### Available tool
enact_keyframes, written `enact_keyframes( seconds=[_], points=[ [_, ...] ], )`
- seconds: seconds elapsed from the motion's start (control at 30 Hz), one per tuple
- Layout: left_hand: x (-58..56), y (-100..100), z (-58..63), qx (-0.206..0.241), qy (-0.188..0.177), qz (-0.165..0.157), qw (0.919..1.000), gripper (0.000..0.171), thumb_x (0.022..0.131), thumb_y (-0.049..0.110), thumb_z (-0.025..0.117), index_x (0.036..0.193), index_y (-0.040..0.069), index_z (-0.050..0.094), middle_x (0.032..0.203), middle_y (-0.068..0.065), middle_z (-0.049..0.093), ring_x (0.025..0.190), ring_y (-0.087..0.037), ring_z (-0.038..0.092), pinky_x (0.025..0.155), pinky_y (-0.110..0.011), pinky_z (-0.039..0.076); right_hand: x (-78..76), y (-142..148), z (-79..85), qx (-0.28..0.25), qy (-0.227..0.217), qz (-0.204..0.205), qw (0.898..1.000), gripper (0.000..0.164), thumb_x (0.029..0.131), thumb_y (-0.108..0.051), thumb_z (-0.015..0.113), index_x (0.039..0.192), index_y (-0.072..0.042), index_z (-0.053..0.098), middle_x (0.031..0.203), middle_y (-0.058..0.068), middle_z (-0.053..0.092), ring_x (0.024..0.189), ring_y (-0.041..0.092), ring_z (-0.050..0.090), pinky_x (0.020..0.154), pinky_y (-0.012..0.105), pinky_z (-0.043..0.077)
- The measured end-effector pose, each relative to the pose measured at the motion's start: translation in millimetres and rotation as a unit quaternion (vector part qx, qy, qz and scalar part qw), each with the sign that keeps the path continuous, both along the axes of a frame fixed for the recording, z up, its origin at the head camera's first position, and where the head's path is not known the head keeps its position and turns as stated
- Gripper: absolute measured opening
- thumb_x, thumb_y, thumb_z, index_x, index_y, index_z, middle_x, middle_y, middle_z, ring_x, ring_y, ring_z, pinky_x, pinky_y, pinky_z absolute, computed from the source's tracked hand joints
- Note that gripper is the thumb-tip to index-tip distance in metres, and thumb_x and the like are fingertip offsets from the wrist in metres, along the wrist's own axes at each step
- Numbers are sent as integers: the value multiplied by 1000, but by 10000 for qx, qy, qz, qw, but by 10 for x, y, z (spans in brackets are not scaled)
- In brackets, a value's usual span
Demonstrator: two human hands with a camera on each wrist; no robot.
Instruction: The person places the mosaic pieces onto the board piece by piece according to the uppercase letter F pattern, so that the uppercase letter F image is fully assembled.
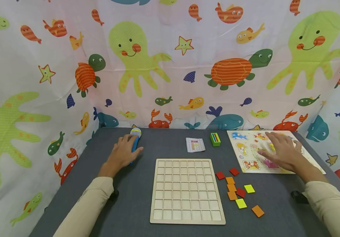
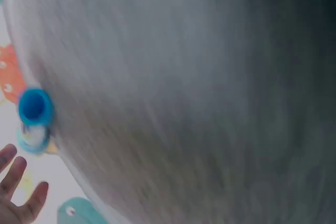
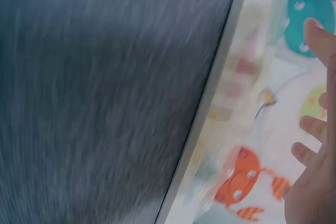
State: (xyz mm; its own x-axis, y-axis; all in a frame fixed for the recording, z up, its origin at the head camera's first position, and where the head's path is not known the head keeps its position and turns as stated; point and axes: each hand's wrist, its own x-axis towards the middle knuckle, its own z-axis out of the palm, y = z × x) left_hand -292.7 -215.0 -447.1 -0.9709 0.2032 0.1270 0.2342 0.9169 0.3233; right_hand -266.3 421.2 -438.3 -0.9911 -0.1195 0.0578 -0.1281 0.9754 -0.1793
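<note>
My left hand (image 1: 124, 151) reaches over the far left of the dark table, beside a toy microphone (image 1: 135, 141) with a blue handle and a grey-and-yellow head. In the left wrist view the fingers (image 2: 14, 179) are spread, with a gap between them and the microphone's blue handle end (image 2: 35, 106). Over on the right, my right hand (image 1: 283, 152) is above a white picture puzzle board (image 1: 232, 140) with sea-animal pieces, covering part of it. Its fingers (image 3: 314, 128) are loosely extended in the right wrist view and grip nothing.
A wooden grid board (image 1: 188, 220) lies at the centre front. Several loose tiles, among them an orange tile (image 1: 258, 211) and a yellow tile (image 1: 241, 203), lie to its right. Behind it are a printed grid card (image 1: 199, 148) and a green box (image 1: 215, 141). A patterned curtain (image 1: 170, 79) stands behind.
</note>
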Motion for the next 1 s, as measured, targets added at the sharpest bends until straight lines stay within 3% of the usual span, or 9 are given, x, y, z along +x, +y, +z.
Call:
enact_keyframes(
  seconds=[0.17, 0.47, 0.63, 0.8, 1.0],
  points=[
    [156, 177, 91, 699, 175, -75, 9974, 55, 106, 37, 63, 154, 11, 53, 149, -20, 51, 135, -42, 52, 109, -67, 48, 57, -219, 24, -202, 109, 296, 9993, 99, 96, -67, 62, 167, -10, 25, 165, 34, 29, 143, 65, 22, 104, 93, 13],
    [531, 467, 195, 2127, -413, -357, 9756, 48, 105, 27, 68, 148, 7, 60, 145, -17, 59, 126, -36, 64, 102, -59, 57, 244, -636, 125, -791, 261, 763, 9936, 91, 92, -55, 76, 161, -7, 41, 158, 32, 44, 143, 58, 30, 103, 82, 24],
    [706, 609, 170, 2428, -692, -274, 9672, 47, 102, 26, 72, 145, 7, 63, 142, -13, 62, 122, -30, 65, 99, -52, 61, 366, -877, 129, -1166, 293, 1088, 9868, 80, 89, -44, 84, 153, -7, 54, 150, 27, 56, 138, 50, 38, 102, 73, 31],
    [827, 700, 123, 2468, -880, -38, 9650, 46, 101, 23, 74, 142, 6, 65, 137, -13, 64, 119, -30, 66, 95, -50, 63, 452, -1114, 115, -1552, 121, 1377, 9782, 70, 87, -37, 89, 146, -7, 63, 142, 23, 63, 134, 46, 44, 101, 67, 33],
    [940, 745, 109, 2427, -1113, 125, 9636, 47, 99, 24, 76, 142, 6, 65, 135, -14, 63, 117, -30, 68, 93, -50, 63, 512, -1309, 60, -1510, 63, 1876, 9705, 57, 85, -29, 91, 135, -10, 73, 133, 13, 71, 126, 38, 53, 96, 61, 38]
  ],
)
